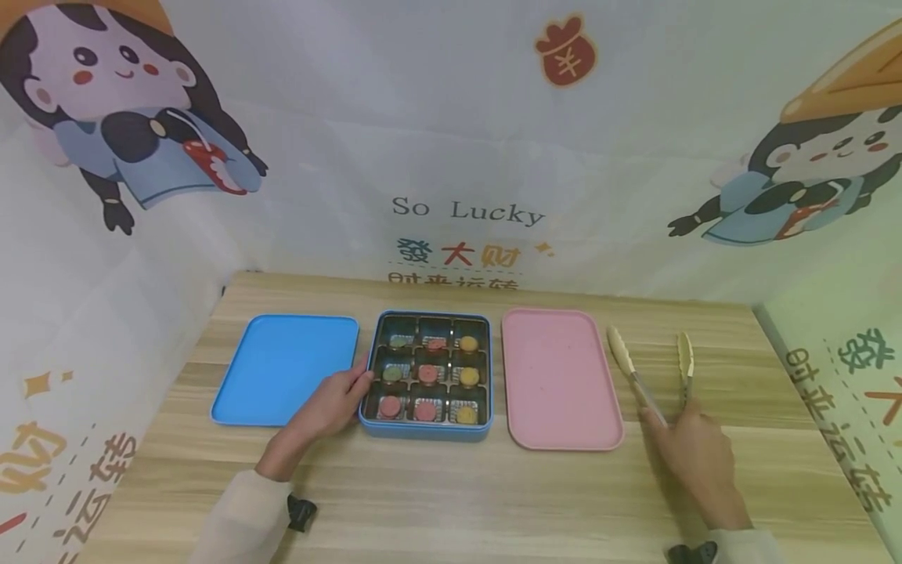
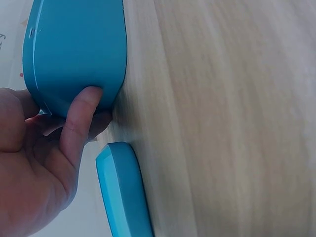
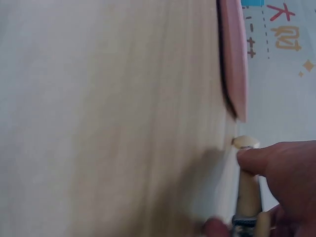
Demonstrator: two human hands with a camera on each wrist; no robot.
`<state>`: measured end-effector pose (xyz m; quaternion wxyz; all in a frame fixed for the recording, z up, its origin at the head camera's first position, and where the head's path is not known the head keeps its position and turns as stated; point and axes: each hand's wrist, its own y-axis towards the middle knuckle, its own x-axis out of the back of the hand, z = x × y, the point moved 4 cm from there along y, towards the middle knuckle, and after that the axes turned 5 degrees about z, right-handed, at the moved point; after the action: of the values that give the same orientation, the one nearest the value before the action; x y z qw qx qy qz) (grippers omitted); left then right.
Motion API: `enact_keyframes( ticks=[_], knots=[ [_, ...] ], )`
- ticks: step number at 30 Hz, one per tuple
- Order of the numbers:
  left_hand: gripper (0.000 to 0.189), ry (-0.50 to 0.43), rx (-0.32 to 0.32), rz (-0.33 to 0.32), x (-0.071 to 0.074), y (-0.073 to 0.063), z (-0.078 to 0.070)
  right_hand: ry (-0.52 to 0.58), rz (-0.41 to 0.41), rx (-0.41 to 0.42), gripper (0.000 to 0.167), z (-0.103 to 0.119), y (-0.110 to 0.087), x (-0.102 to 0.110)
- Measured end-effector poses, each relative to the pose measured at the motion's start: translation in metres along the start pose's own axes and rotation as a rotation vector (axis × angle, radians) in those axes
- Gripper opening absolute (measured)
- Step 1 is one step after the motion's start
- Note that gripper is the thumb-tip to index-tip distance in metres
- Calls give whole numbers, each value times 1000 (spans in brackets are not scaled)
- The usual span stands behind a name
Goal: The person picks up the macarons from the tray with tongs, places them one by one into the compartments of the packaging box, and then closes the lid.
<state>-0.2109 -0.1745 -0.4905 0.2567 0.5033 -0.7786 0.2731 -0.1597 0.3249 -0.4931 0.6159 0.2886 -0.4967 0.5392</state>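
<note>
A blue box [image 1: 426, 430] stands at the middle of the table, its dark insert divided into compartments. Small round cookies [image 1: 427, 374] lie in these, pink, green and yellow. My left hand [image 1: 343, 398] holds the box at its left side. In the left wrist view, one finger [image 2: 81, 111] presses on the box wall [image 2: 79, 49] near its rounded corner. At the right, my right hand [image 1: 698, 450] grips a pair of tongs [image 1: 644, 392] by the handles. The tongs' pale tips are spread apart and point away from me. Nothing is between them.
A flat blue tray [image 1: 285, 368] with a low rim lies left of the box. The pink tray [image 1: 561, 380] lies between the box and the tongs. Behind the wooden table [image 1: 437, 493] hangs a printed white cloth [image 1: 451, 141], which also covers both sides.
</note>
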Motion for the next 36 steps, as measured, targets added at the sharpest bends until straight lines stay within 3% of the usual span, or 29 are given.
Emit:
enact_keyframes(
  ticks=[6,14,21,24,29,31,36],
  knots=[
    [51,-3,8,-8,-1,-1,0,-99,53,5,76,7,-4,1],
    [52,0,4,-29,-4,-1,0,-200,-18,31,75,9,-9,-2],
    [53,-34,36,-35,8,-3,3,-217,-43,29,83,10,-12,4],
    [53,-58,54,-76,19,-7,6,-168,-124,59,79,22,-20,16],
    [51,-70,51,-181,41,-15,11,-13,-325,222,53,69,-37,35],
    [50,-80,38,-219,49,-17,13,70,-326,276,47,90,-38,37],
    [49,-136,16,-301,70,-23,20,280,-203,355,43,131,-28,34]
  ],
)
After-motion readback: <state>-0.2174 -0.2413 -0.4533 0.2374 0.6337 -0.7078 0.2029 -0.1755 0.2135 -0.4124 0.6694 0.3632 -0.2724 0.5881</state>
